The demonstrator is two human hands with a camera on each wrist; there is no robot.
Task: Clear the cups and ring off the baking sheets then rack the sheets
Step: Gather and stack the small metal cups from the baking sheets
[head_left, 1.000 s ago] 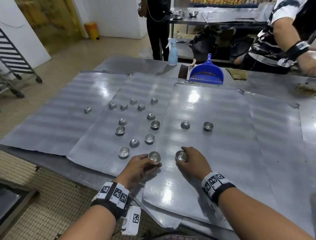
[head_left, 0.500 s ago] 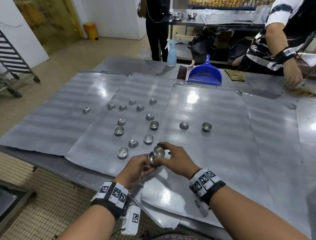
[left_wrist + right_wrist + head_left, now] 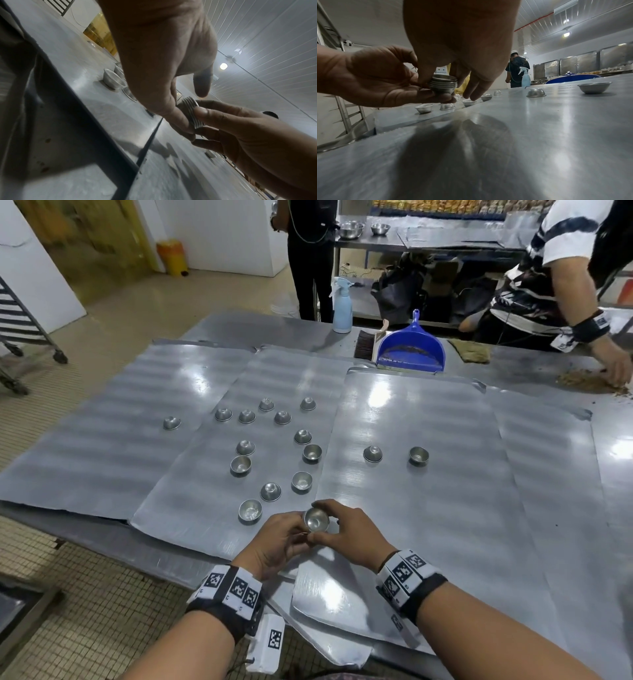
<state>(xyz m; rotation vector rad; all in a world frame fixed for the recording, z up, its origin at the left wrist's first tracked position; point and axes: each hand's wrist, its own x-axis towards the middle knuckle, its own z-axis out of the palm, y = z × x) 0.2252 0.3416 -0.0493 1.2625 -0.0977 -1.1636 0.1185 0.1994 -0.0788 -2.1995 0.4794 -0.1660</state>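
A nested stack of small metal cups (image 3: 316, 519) (image 3: 191, 113) (image 3: 443, 83) is held just above the table's near edge. My left hand (image 3: 279, 539) (image 3: 385, 79) cradles it from below with curled fingers. My right hand (image 3: 346, 530) (image 3: 223, 121) pinches its rim from the right. Several loose cups, such as the nearest one (image 3: 250, 510), lie on the middle baking sheet (image 3: 191, 508), some upright and some upside down. Two more cups (image 3: 372, 453) (image 3: 419, 455) sit on the right sheet (image 3: 428, 525), and one cup (image 3: 171, 423) on the left sheet (image 3: 102, 446). No ring shows.
A blue dustpan (image 3: 410, 347), a brush and a spray bottle (image 3: 342, 306) stand at the table's far edge. A person at the far right sweeps crumbs (image 3: 582, 380) by hand; another stands behind. A wheeled rack (image 3: 20, 313) is off to the left.
My right hand lifted its cup off the right sheet and brought it left onto the cups in my left hand. Both hands now hold the stack together.
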